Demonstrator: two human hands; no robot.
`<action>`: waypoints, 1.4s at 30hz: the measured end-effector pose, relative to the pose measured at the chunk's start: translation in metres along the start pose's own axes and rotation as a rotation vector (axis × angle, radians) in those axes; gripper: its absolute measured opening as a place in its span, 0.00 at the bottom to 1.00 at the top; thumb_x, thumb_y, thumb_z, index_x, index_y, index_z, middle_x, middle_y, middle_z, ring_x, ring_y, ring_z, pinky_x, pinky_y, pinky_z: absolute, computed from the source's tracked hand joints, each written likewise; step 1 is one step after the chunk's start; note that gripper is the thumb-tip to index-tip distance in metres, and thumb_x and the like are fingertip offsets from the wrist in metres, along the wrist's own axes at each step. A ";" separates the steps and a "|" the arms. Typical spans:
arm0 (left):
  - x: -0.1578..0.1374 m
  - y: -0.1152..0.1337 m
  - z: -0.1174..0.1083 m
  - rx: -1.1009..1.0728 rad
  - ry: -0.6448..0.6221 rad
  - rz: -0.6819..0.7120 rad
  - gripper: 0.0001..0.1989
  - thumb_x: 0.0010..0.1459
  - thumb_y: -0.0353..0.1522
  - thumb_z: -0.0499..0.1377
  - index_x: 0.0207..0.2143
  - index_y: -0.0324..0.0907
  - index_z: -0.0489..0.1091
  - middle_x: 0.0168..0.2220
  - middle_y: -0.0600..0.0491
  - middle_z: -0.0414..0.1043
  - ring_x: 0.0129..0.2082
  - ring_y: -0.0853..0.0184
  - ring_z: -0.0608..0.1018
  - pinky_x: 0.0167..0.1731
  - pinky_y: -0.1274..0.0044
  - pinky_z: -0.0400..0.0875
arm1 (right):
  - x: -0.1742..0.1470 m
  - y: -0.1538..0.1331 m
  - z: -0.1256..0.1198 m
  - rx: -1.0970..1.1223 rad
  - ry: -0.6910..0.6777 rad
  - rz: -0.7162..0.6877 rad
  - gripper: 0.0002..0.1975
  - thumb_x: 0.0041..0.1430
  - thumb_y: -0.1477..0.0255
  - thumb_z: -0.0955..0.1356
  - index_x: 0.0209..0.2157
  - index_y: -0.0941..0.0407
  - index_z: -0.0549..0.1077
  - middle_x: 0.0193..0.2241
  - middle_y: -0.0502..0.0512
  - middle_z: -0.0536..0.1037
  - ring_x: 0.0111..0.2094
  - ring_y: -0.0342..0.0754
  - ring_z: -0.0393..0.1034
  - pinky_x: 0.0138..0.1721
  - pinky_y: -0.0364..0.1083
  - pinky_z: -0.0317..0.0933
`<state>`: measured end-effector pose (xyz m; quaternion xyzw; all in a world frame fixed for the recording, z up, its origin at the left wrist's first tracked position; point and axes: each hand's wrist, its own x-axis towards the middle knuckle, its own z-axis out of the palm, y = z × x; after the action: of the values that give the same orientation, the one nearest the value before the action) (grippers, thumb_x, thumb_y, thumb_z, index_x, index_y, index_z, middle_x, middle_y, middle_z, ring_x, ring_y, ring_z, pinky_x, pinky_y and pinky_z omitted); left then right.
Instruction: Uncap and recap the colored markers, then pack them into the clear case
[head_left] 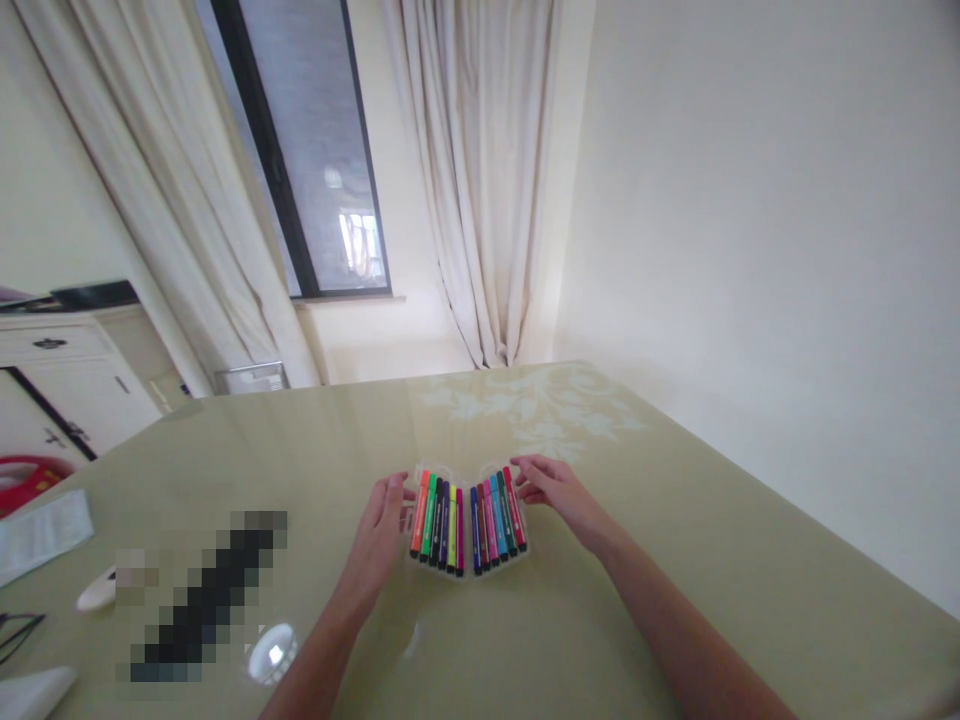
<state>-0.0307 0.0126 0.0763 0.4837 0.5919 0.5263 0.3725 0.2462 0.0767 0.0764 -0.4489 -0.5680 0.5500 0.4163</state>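
A clear plastic marker case [459,577] lies unfolded on the table, its two halves tilted up like an open book. Several markers [438,522] in orange, green, black, purple, yellow and magenta fill the left half. The right half holds several more markers [496,524] in blue, dark red, pink, light blue, green and red. My left hand [384,515] grips the left outer edge, fingers partly hidden behind it. On the opposite edge, my right hand [553,488] holds the case near its upper corner, with its fingers bent.
Left on the glossy table [480,660] are a round clear-and-white object [272,654], a blurred-out dark long item [214,600], a white mouse-like object [97,590] and a pale packet [45,535]. A wall [787,300] borders the table's right side; curtains [487,180] hang behind.
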 end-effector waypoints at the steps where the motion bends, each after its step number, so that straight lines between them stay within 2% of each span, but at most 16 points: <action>1: -0.005 0.005 0.005 -0.052 -0.056 0.036 0.39 0.61 0.62 0.48 0.53 0.39 0.69 0.47 0.41 0.78 0.42 0.56 0.82 0.43 0.64 0.78 | -0.004 -0.003 0.007 0.057 -0.034 -0.023 0.28 0.60 0.49 0.71 0.52 0.55 0.76 0.41 0.58 0.82 0.39 0.50 0.79 0.45 0.50 0.71; 3: -0.017 0.010 0.016 -0.080 -0.206 0.151 0.34 0.66 0.58 0.48 0.54 0.40 0.72 0.53 0.41 0.76 0.50 0.55 0.80 0.50 0.62 0.76 | -0.012 -0.006 0.023 0.133 -0.187 -0.073 0.31 0.61 0.49 0.71 0.59 0.53 0.72 0.46 0.60 0.81 0.45 0.53 0.79 0.50 0.54 0.70; 5: -0.027 0.009 0.028 0.029 -0.277 0.318 0.28 0.67 0.51 0.54 0.59 0.44 0.70 0.60 0.42 0.71 0.58 0.54 0.75 0.57 0.60 0.72 | -0.020 -0.006 0.038 0.105 -0.293 -0.130 0.33 0.61 0.51 0.72 0.63 0.51 0.70 0.51 0.59 0.80 0.52 0.55 0.76 0.56 0.56 0.67; 7: -0.034 0.003 0.037 0.214 -0.248 0.454 0.27 0.63 0.45 0.62 0.61 0.47 0.69 0.63 0.44 0.67 0.62 0.52 0.70 0.62 0.57 0.66 | -0.025 -0.003 0.047 0.077 -0.339 -0.133 0.33 0.62 0.52 0.72 0.65 0.49 0.68 0.58 0.59 0.76 0.55 0.56 0.73 0.60 0.58 0.64; 10: -0.034 -0.010 0.044 0.396 -0.122 0.517 0.26 0.60 0.39 0.65 0.60 0.46 0.70 0.62 0.43 0.67 0.63 0.50 0.69 0.64 0.55 0.63 | -0.026 0.002 0.053 0.106 -0.325 -0.138 0.34 0.63 0.51 0.71 0.65 0.49 0.68 0.64 0.57 0.70 0.60 0.58 0.69 0.63 0.60 0.61; 13: -0.031 -0.017 0.044 0.422 -0.084 0.540 0.27 0.60 0.38 0.65 0.61 0.45 0.68 0.62 0.43 0.67 0.62 0.51 0.69 0.63 0.56 0.65 | -0.027 0.001 0.055 0.112 -0.295 -0.205 0.30 0.65 0.51 0.70 0.64 0.48 0.70 0.66 0.54 0.68 0.65 0.58 0.63 0.66 0.59 0.58; 16: -0.029 -0.018 0.044 0.408 -0.105 0.581 0.33 0.58 0.38 0.67 0.65 0.46 0.63 0.64 0.43 0.64 0.64 0.51 0.67 0.64 0.56 0.63 | -0.031 -0.003 0.059 0.101 -0.320 -0.258 0.29 0.68 0.51 0.67 0.65 0.47 0.68 0.64 0.54 0.70 0.63 0.58 0.66 0.63 0.59 0.63; 18: -0.028 -0.018 0.044 0.380 -0.085 0.586 0.33 0.59 0.37 0.66 0.65 0.46 0.62 0.64 0.43 0.64 0.65 0.52 0.67 0.64 0.57 0.63 | -0.033 -0.002 0.063 0.091 -0.353 -0.302 0.30 0.69 0.53 0.66 0.68 0.47 0.63 0.62 0.56 0.73 0.59 0.57 0.71 0.60 0.59 0.66; 20: -0.026 -0.017 0.044 0.329 -0.060 0.557 0.28 0.62 0.36 0.62 0.64 0.45 0.63 0.61 0.42 0.68 0.62 0.53 0.70 0.63 0.58 0.65 | -0.034 0.002 0.064 0.042 -0.361 -0.360 0.30 0.70 0.55 0.66 0.69 0.47 0.61 0.61 0.58 0.74 0.56 0.56 0.73 0.58 0.58 0.68; 22: -0.023 -0.016 0.044 0.262 -0.056 0.474 0.24 0.64 0.36 0.60 0.61 0.43 0.65 0.57 0.42 0.73 0.56 0.54 0.75 0.57 0.60 0.70 | -0.033 0.007 0.063 -0.106 -0.317 -0.439 0.30 0.70 0.57 0.67 0.69 0.47 0.60 0.61 0.60 0.73 0.55 0.55 0.73 0.56 0.57 0.70; 24: -0.020 -0.015 0.043 0.200 -0.070 0.387 0.22 0.65 0.36 0.59 0.60 0.43 0.66 0.54 0.43 0.76 0.51 0.56 0.79 0.52 0.63 0.73 | -0.033 0.011 0.061 -0.341 -0.229 -0.539 0.30 0.70 0.60 0.67 0.69 0.47 0.60 0.63 0.61 0.69 0.59 0.55 0.70 0.59 0.57 0.68; 27: -0.017 -0.011 0.042 0.108 -0.150 0.377 0.21 0.66 0.36 0.58 0.60 0.43 0.67 0.56 0.46 0.76 0.53 0.57 0.78 0.55 0.66 0.72 | -0.034 0.010 0.057 -0.643 -0.136 -0.699 0.29 0.70 0.68 0.66 0.70 0.47 0.59 0.67 0.61 0.64 0.63 0.55 0.64 0.63 0.57 0.63; 30: -0.017 -0.007 0.044 0.008 -0.288 0.401 0.23 0.65 0.33 0.58 0.62 0.44 0.67 0.57 0.47 0.76 0.55 0.58 0.78 0.57 0.67 0.70 | -0.037 0.005 0.057 -0.790 -0.101 -0.821 0.29 0.70 0.73 0.64 0.70 0.46 0.59 0.67 0.59 0.64 0.62 0.54 0.65 0.63 0.56 0.64; 32: -0.018 -0.005 0.047 -0.039 -0.333 0.382 0.23 0.64 0.32 0.59 0.61 0.42 0.69 0.56 0.48 0.77 0.54 0.58 0.79 0.56 0.68 0.71 | -0.038 0.002 0.059 -0.837 -0.087 -0.889 0.28 0.70 0.75 0.63 0.69 0.47 0.60 0.65 0.59 0.67 0.61 0.54 0.66 0.62 0.57 0.64; 36: -0.017 -0.005 0.049 -0.108 -0.340 0.371 0.23 0.63 0.33 0.60 0.60 0.40 0.71 0.56 0.46 0.77 0.55 0.56 0.77 0.58 0.67 0.71 | -0.038 -0.002 0.060 -0.844 -0.075 -1.005 0.26 0.71 0.76 0.62 0.68 0.50 0.63 0.61 0.58 0.74 0.58 0.52 0.70 0.60 0.54 0.66; 42: -0.014 -0.007 0.050 -0.141 -0.338 0.374 0.21 0.63 0.34 0.62 0.58 0.42 0.72 0.53 0.48 0.79 0.50 0.58 0.80 0.55 0.69 0.73 | -0.037 0.003 0.064 -0.865 -0.034 -1.037 0.27 0.69 0.77 0.63 0.68 0.52 0.63 0.60 0.59 0.75 0.56 0.52 0.73 0.57 0.53 0.68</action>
<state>0.0189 0.0126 0.0602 0.6386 0.3835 0.5376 0.3950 0.1932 0.0250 0.0709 -0.2358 -0.8855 0.0091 0.4003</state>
